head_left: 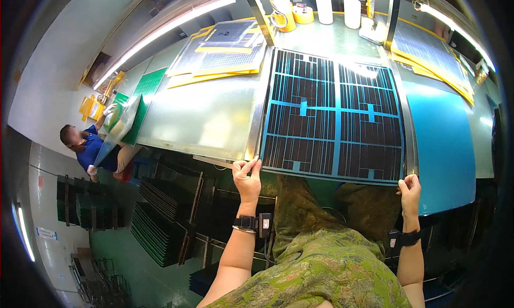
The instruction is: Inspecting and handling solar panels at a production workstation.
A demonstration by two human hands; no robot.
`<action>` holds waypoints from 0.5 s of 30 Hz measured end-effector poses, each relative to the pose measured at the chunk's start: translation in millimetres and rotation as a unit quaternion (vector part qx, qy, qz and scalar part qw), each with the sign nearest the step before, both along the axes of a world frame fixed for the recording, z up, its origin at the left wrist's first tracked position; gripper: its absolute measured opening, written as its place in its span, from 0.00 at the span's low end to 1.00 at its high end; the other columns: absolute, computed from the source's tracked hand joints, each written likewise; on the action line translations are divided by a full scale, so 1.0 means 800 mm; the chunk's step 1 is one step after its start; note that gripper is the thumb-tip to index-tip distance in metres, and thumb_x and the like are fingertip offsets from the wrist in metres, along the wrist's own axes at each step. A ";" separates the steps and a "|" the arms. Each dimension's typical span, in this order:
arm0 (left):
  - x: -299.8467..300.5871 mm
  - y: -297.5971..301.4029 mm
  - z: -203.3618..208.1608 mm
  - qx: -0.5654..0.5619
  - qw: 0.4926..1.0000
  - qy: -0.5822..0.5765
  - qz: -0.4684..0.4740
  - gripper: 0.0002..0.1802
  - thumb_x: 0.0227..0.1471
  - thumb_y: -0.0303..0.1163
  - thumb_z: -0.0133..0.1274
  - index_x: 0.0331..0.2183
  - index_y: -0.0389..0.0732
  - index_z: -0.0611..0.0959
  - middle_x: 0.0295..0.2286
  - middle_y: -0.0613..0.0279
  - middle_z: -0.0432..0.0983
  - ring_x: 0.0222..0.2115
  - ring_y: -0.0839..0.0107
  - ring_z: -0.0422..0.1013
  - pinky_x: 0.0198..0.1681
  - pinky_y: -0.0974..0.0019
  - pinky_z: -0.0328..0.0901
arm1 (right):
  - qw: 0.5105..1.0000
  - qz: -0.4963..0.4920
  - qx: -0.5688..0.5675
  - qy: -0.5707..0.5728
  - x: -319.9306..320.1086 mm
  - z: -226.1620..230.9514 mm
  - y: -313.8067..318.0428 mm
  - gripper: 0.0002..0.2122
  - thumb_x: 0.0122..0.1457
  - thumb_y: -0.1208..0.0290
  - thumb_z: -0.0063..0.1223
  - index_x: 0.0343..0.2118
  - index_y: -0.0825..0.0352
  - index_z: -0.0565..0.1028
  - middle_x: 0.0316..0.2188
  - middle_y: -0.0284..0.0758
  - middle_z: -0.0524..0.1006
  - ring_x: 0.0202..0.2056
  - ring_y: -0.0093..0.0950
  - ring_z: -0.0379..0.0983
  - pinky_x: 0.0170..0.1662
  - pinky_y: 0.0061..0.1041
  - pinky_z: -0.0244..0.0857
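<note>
A large flat panel (337, 120) with a pattern of black bars and bright blue lines lies on the bench in front of me, between two metal strips. My left hand (247, 179) pinches its near left corner between thumb and fingers. At the near right corner, my right hand (410, 190) holds the edge in the same kind of pinch. Whether a thin clear film lies over the panel, I cannot tell. A dark band with a small box sits on each of my wrists.
Stacked clear sheets with yellow borders (214, 67) lie at the far left, with more sheets (428, 53) at the far right. A plain blue board (441, 147) lies right. White bottles (323, 5) and tape rolls (303, 14) stand behind. Racks of panels (158, 235) and another person (101, 147) are left.
</note>
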State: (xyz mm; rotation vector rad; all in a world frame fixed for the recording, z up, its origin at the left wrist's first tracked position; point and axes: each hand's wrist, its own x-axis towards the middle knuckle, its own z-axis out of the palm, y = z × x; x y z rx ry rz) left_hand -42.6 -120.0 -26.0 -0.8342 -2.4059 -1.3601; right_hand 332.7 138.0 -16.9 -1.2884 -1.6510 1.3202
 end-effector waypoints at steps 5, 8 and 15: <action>0.005 0.002 -0.007 -0.010 0.999 0.030 0.014 0.10 0.44 0.26 0.60 0.34 0.39 0.83 0.23 0.65 0.65 0.25 0.72 0.64 0.28 0.71 0.60 | 1.000 -0.003 -0.008 0.002 0.000 -0.003 0.000 0.06 0.53 0.79 0.49 0.25 0.65 0.64 0.21 0.27 0.64 0.23 0.16 0.62 0.24 0.16 0.61; 0.016 0.010 -0.002 0.027 0.997 -0.070 0.015 0.11 0.47 0.26 0.57 0.37 0.39 0.80 0.20 0.64 0.68 0.21 0.73 0.66 0.25 0.70 0.61 | 1.000 -0.005 -0.007 0.004 -0.001 -0.010 0.000 0.06 0.53 0.79 0.49 0.27 0.65 0.64 0.22 0.27 0.64 0.23 0.16 0.62 0.24 0.16 0.61; 0.009 0.009 0.047 0.172 0.960 -0.218 -0.035 0.08 0.53 0.24 0.49 0.36 0.39 0.69 0.15 0.71 0.64 0.14 0.83 0.60 0.18 0.77 0.60 | 1.000 0.017 -0.025 -0.003 -0.003 0.026 -0.017 0.16 0.50 0.81 0.50 0.44 0.66 0.65 0.22 0.27 0.64 0.23 0.17 0.62 0.25 0.17 0.61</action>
